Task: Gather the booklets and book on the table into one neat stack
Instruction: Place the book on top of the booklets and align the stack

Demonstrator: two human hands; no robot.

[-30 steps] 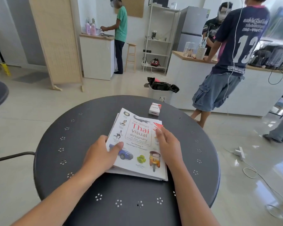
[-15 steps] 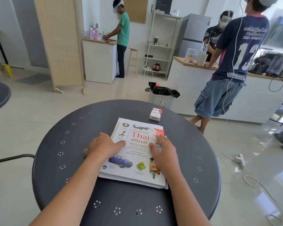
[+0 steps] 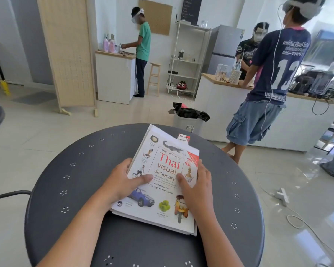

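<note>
A white book titled "Thai visual dictionary" (image 3: 162, 170) lies on top of a stack in the middle of the round dark grey table (image 3: 69, 189). White booklets (image 3: 158, 132) show under it at the far end and along the near edge. My left hand (image 3: 121, 182) grips the stack's left edge, thumb on the cover. My right hand (image 3: 197, 187) holds the right edge, thumb also on the cover. The stack looks tilted up at its far end.
A small white and red box (image 3: 183, 137) sits just behind the stack, partly hidden. A lined bin (image 3: 189, 118) stands beyond the table. A person in a numbered shirt (image 3: 274, 74) leans at a counter to the right. A cable and power strip (image 3: 281, 195) lie on the floor.
Both hands have shifted from lying on the cover to gripping the stack's sides. The stack has swung round and its far end now covers part of the small box.
</note>
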